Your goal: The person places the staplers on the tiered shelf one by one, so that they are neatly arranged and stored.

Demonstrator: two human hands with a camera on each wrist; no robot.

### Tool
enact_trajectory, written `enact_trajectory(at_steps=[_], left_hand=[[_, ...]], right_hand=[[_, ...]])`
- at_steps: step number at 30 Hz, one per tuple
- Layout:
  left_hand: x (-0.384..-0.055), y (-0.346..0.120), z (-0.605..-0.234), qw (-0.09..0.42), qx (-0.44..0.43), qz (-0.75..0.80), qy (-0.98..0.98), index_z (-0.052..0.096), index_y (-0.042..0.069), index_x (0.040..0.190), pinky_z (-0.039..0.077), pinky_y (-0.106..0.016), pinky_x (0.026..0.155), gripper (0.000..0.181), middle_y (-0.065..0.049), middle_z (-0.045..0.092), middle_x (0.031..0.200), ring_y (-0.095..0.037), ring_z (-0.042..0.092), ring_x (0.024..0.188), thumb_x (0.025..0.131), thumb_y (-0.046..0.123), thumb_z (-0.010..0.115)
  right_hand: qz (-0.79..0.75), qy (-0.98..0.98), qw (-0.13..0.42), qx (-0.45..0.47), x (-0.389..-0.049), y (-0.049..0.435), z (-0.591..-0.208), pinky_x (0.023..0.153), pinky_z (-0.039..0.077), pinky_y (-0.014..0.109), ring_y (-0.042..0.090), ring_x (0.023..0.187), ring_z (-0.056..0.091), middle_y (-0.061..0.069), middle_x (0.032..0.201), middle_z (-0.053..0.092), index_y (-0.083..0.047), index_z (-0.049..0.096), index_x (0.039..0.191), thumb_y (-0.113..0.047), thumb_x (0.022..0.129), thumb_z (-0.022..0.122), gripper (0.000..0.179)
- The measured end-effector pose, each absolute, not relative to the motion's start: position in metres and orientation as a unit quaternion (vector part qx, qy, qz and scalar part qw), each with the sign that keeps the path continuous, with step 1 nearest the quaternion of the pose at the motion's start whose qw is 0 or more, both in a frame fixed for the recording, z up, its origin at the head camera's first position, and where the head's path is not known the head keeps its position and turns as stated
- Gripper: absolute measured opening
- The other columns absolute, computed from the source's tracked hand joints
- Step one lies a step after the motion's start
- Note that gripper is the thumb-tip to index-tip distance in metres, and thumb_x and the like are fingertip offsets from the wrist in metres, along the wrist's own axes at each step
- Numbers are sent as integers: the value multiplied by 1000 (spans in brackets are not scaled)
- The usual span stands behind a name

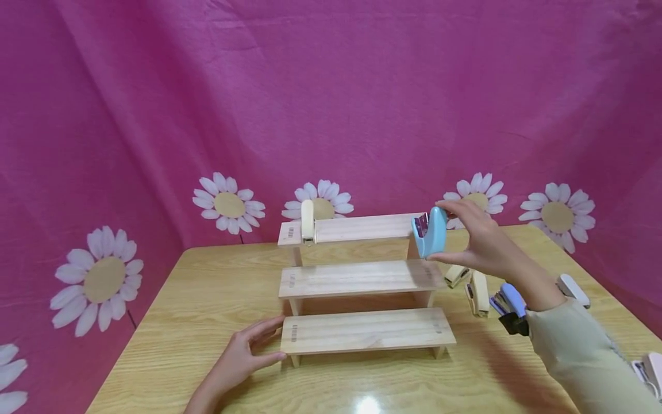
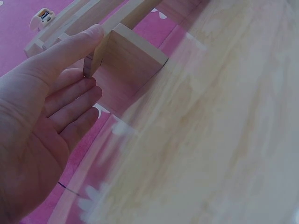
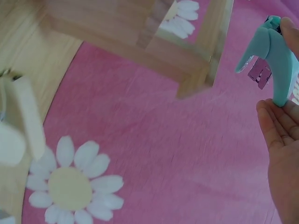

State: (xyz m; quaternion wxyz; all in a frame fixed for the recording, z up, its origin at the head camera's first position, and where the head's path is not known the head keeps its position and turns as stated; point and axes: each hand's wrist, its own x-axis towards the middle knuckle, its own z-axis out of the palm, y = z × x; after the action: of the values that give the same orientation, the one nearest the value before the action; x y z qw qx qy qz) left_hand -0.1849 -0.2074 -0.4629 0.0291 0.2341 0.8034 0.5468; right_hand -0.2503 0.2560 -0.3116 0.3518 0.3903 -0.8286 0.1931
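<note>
My right hand (image 1: 486, 238) pinches a light blue stapler (image 1: 437, 231) by its two ends, thumb below and fingers above, over the right end of the top step. A purple metal part shows in the stapler's spread mouth. With thumb and forefinger, my left hand (image 1: 239, 355) holds the left end of the lowest step of a three-step wooden display stand (image 1: 362, 332). In the left wrist view, the thumb lies on the plank (image 2: 96, 58) and the other fingers reach loosely past its end. A cream stapler (image 1: 307, 221) stands near the left end of the top step.
Right of the stand, the table (image 1: 222, 293) holds a small cream stapler (image 1: 457, 276), a larger cream one (image 1: 478, 293), a blue-violet one (image 1: 512, 300) with a black part, and a white one (image 1: 572, 288). Pale items (image 1: 649, 371) lie at the right edge. A pink flowered cloth (image 1: 331, 103) hangs behind.
</note>
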Motion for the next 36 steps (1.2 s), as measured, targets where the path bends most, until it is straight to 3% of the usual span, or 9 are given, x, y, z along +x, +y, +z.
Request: enact_trajectory(at_steps=[3, 7, 10, 12, 21, 36], left_hand=[[-184, -208, -463, 31, 233, 547, 804, 52, -3, 138, 51, -41, 105, 66, -28, 52, 140, -7, 59, 121, 82, 20, 79], [-183, -208, -462, 34, 231, 545, 805, 51, -2, 138, 51, -41, 106, 66, -27, 53, 140, 2, 56, 119, 83, 21, 78], [-183, -208, -461, 34, 229, 540, 809, 52, 0, 139, 51, -40, 107, 66, -25, 53, 141, -1, 57, 121, 83, 22, 79], [-184, -208, -461, 33, 228, 538, 811, 52, 1, 139, 50, -40, 107, 66, -24, 54, 141, -7, 58, 122, 83, 23, 78], [-185, -207, -461, 29, 231, 537, 811, 52, 0, 138, 50, -39, 107, 67, -23, 54, 141, -32, 58, 125, 82, 24, 79], [-185, -207, -459, 25, 228, 529, 817, 53, 0, 137, 50, -41, 107, 67, -23, 55, 140, -39, 56, 125, 81, 25, 79]], right_hand=[[196, -828, 346, 395, -258, 245, -309, 95, 41, 9, 22, 102, 53, 16, 118, 60, 6, 51, 132, -68, 77, 66, 93], [197, -835, 329, 394, -266, 229, -305, 89, 52, 25, 20, 103, 55, 14, 119, 59, 4, 50, 134, -48, 68, 87, 92], [197, -839, 317, 396, -271, 215, -301, 90, 56, 39, 24, 107, 56, 16, 122, 59, 5, 49, 135, -27, 61, 94, 92], [198, -840, 309, 399, -275, 205, -298, 91, 57, 44, 26, 109, 57, 17, 122, 58, 5, 48, 135, -24, 60, 94, 92], [212, -849, 270, 402, -289, 169, -290, 96, 59, 46, 28, 111, 58, 18, 125, 56, 5, 48, 135, -27, 65, 92, 89], [209, -875, 211, 383, -303, 132, -290, 103, 55, 48, 32, 118, 53, 18, 131, 53, 5, 44, 140, -31, 72, 88, 88]])
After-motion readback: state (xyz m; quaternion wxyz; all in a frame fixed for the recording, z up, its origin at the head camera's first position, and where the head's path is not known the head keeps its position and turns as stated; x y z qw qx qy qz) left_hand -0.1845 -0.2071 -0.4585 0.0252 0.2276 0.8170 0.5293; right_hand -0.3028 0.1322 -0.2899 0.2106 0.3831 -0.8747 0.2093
